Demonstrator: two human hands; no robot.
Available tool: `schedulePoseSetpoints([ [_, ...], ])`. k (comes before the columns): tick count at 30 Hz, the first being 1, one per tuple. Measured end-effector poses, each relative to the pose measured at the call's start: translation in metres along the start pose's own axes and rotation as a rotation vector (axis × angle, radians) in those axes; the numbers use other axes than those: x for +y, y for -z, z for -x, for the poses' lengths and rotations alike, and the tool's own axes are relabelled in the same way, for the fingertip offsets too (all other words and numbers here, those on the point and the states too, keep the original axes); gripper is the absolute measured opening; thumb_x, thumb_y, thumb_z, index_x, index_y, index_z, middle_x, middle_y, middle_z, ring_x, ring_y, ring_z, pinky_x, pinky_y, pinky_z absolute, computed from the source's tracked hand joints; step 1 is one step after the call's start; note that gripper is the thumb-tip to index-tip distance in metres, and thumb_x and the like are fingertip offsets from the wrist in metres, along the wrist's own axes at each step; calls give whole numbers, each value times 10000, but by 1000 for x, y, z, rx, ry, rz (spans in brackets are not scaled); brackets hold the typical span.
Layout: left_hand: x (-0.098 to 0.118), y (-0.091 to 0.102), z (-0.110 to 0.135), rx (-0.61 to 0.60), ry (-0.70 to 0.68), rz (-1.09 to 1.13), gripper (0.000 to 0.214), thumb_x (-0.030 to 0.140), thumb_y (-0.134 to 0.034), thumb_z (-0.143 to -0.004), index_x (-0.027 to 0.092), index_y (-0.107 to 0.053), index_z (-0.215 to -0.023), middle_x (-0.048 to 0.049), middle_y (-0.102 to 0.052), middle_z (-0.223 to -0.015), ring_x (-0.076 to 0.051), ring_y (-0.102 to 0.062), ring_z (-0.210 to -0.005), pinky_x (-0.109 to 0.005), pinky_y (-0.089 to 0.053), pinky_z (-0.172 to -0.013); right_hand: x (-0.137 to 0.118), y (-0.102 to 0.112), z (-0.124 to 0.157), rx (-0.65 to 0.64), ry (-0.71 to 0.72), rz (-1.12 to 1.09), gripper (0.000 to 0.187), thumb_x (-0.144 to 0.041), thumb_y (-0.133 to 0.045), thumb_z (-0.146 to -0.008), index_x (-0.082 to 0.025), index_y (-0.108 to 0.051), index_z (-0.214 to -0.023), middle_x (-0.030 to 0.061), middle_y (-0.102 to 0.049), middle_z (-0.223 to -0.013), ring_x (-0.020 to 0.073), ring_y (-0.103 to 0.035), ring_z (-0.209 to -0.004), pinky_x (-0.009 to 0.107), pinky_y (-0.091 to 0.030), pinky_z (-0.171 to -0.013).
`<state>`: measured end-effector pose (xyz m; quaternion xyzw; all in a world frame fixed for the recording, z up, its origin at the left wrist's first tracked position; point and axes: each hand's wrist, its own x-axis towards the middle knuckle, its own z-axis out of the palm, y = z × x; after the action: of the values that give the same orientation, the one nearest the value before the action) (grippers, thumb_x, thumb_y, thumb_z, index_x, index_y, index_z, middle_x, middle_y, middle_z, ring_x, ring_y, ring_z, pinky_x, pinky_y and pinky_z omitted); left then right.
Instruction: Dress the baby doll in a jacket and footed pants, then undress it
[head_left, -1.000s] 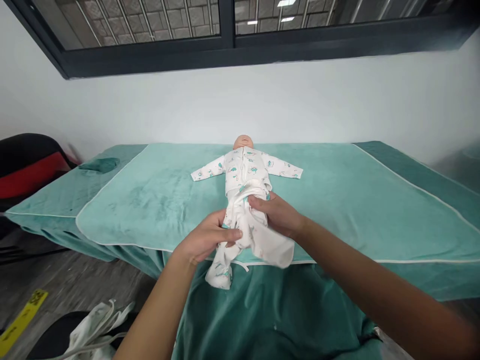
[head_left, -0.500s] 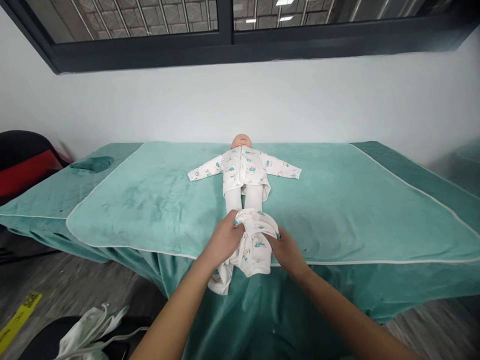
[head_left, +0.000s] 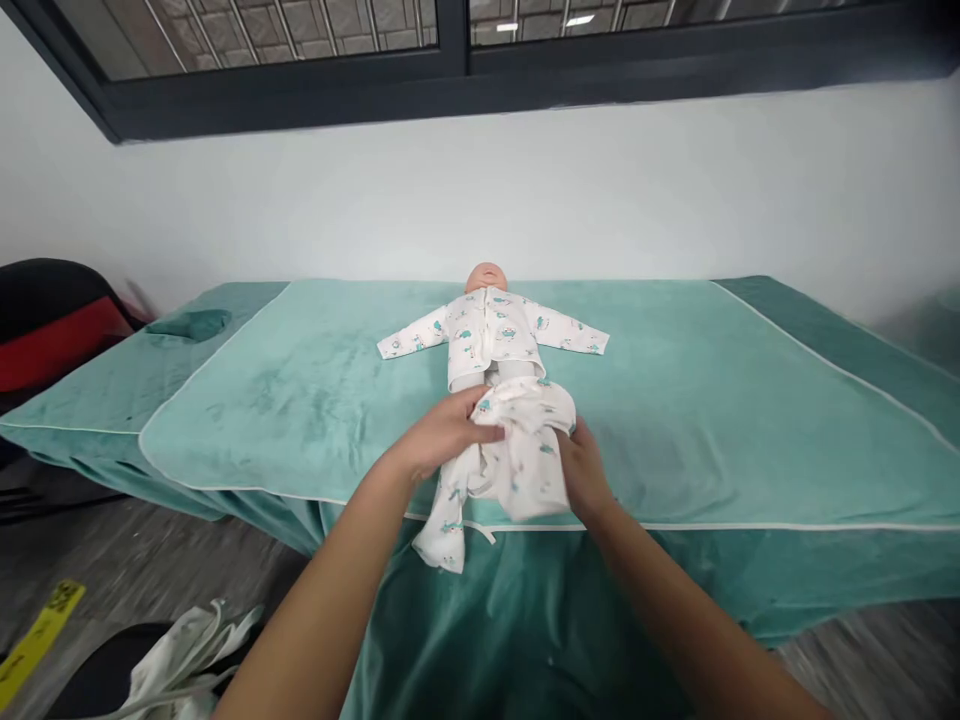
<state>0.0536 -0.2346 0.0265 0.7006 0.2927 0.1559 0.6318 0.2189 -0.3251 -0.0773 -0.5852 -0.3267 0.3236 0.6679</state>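
A baby doll (head_left: 487, 277) lies on its back on the green bed, its arms spread in a white printed jacket (head_left: 495, 330). Matching baby pants (head_left: 529, 455) are bunched over the doll's legs, with one trouser leg trailing toward the bed's front edge. My left hand (head_left: 450, 430) grips the pants by the waistband on the left, thumb on top. On the right, my right hand (head_left: 583, 465) holds the other side of the pants, its fingers partly hidden by the cloth. Only the upper parts of the doll's white legs (head_left: 517, 369) show, between jacket hem and waistband.
The green padded bed cover (head_left: 712, 430) has white piping along its front. Behind it stands a white wall with a dark window frame (head_left: 300, 100). A black and red chair (head_left: 60, 320) is at the left. White cloth (head_left: 187, 655) lies on a dark seat at the lower left.
Both hands have moved up the doll's legs with the pants, so the waistband now sits close to the jacket hem. Less of the doll's legs shows.
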Motion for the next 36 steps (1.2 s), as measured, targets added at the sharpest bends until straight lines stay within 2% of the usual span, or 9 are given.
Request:
schedulePoseSetpoints([
  [3, 3, -5, -28, 220, -34, -210, 323, 123, -625, -711, 151, -678, -1028, -68, -709, -1114, -265, -636, -1049, -350, -479, -899, 3, -6, -23, 83, 97, 99, 418, -387, -584, -831, -216, -664, -1203, 77, -700, -1239, 288, -627, -1146, 448, -477, -998],
  [6, 0, -11, -52, 380, -88, -395, 268, 95, -571, -716, 162, -673, -955, -55, -720, -1033, -241, -635, -999, -332, -469, -892, 6, -8, -43, 65, 145, 146, 421, -391, -555, -833, -227, -667, -1205, 61, -696, -1255, 282, -619, -1159, 412, -472, -995],
  [12, -17, -10, -61, 571, -97, -328, 166, 80, -548, -698, 180, -608, -817, 1, -650, -829, -180, -589, -839, -281, -427, -771, 11, 4, -71, 41, 9, 288, 347, -423, -596, -749, -202, -685, -1001, 59, -738, -1043, 277, -628, -986, 394, -489, -872],
  [14, -20, -3, -52, 532, -60, -137, 101, 133, -609, -699, 174, -590, -789, 12, -608, -756, -160, -558, -760, -269, -406, -709, 12, 12, -75, -9, 0, 277, 329, -397, -633, -716, -200, -672, -977, 43, -732, -975, 256, -624, -937, 380, -493, -840],
  [19, -24, 27, -25, 87, 14, 373, 207, 259, -729, -715, 160, -550, -744, 56, -432, -552, -87, -396, -532, -237, -285, -548, 11, 30, -72, -242, 14, 102, 357, -303, -696, -693, -200, -634, -1029, 29, -710, -1054, 228, -620, -1019, 362, -479, -891],
  [23, -25, 35, -16, 97, -36, 453, 291, 257, -790, -676, 138, -607, -868, 26, -529, -636, -108, -507, -610, -244, -367, -609, -17, 31, -59, -355, 49, 183, 434, -300, -734, -697, -230, -633, -1113, 44, -672, -1185, 258, -578, -1165, 414, -453, -989],
  [27, -14, 21, -18, 108, -88, 372, 314, 282, -796, -681, 146, -628, -909, -14, -631, -822, -156, -604, -782, -276, -443, -738, -69, 13, -42, -423, 218, 317, 488, -388, -707, -795, -298, -619, -1267, 36, -580, -1373, 263, -508, -1275, 410, -401, -1066],
  [32, 6, 7, -15, 127, -177, 267, 276, 311, -766, -733, 158, -614, -906, -1, -620, -863, -151, -593, -811, -263, -435, -732, -107, -23, -45, -473, 254, 508, 321, -505, -699, -799, -236, -716, -972, 32, -702, -963, 241, -618, -908, 350, -479, -776],
  [36, 4, 14, -6, 94, -154, 184, 273, 341, -750, -759, 146, -621, -900, -14, -619, -857, -167, -593, -830, -276, -432, -742, -108, -28, -59, -740, 125, 475, 287, -469, -715, -782, -191, -725, -854, 24, -705, -823, 204, -622, -768, 298, -456, -654],
])
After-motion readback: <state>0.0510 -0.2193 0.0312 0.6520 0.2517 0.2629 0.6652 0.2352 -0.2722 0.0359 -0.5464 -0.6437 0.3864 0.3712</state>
